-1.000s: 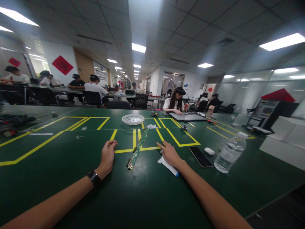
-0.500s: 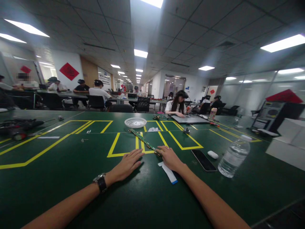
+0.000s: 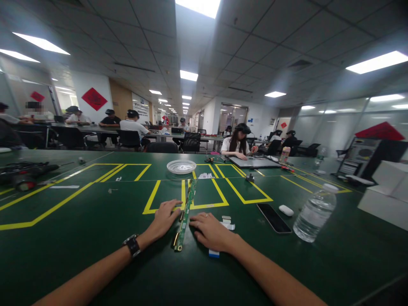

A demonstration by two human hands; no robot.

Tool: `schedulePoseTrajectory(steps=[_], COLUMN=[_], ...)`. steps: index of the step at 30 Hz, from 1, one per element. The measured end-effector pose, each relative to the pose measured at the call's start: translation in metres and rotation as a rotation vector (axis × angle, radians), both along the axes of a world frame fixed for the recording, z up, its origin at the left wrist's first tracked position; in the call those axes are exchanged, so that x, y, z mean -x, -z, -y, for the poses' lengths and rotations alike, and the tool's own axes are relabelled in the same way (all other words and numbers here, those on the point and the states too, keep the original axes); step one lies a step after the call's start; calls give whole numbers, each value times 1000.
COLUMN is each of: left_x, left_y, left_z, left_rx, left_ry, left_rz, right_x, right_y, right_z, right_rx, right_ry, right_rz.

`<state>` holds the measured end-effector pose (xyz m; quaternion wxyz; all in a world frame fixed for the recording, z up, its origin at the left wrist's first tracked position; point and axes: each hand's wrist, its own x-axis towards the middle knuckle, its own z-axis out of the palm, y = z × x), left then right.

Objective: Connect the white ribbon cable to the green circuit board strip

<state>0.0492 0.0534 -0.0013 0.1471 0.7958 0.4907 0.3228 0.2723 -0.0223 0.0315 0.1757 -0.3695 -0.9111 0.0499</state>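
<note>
A long, narrow green circuit board (image 3: 185, 219) with gold-coloured parts along its edge lies lengthwise on the table, one end towards me. On its left side my left hand (image 3: 165, 219) rests with fingers stretched out, the tips at or very near the board's edge. My right hand (image 3: 210, 231) lies palm down on the other side, fingers apart, its tips close to the board; contact is hard to make out. Beneath my right hand is a white flat ribbon cable (image 3: 214, 254) with a blue end, mostly covered. Neither hand grips anything.
Right of my hands are a black phone (image 3: 274, 218), a white earbud case (image 3: 286, 210) and a water bottle (image 3: 315, 214). Ahead stands a white plastic basket (image 3: 181, 167). Dark tools (image 3: 27, 173) lie far left. Across the table a person (image 3: 237, 144) works at a flat grey panel (image 3: 255, 162).
The board swung to a diagonal, then back to lengthwise, nearer me. My left hand went from closed fingers to outstretched ones and moved right. My right hand shifted left and nearer, over the ribbon cable.
</note>
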Motion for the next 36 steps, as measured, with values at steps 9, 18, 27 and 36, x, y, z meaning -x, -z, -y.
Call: schedulePoseTrajectory(steps=[9, 18, 27, 36], left_x=[-4, -6, -6, -1], left_y=[-2, -16, -10, -6], left_z=[13, 22, 23, 14], left_rx=[-31, -115, -126, -63], left_ry=[232, 257, 301, 201], left_rz=[-322, -186, -216, -126], right_x=[-3, -40, -25, -30], right_y=[-7, -8, -8, -10], right_z=[1, -11, -3, -3], right_rx=[-111, 78, -26, 70], right_ry=[280, 817, 423, 533], right_rz=[100, 322, 215, 155])
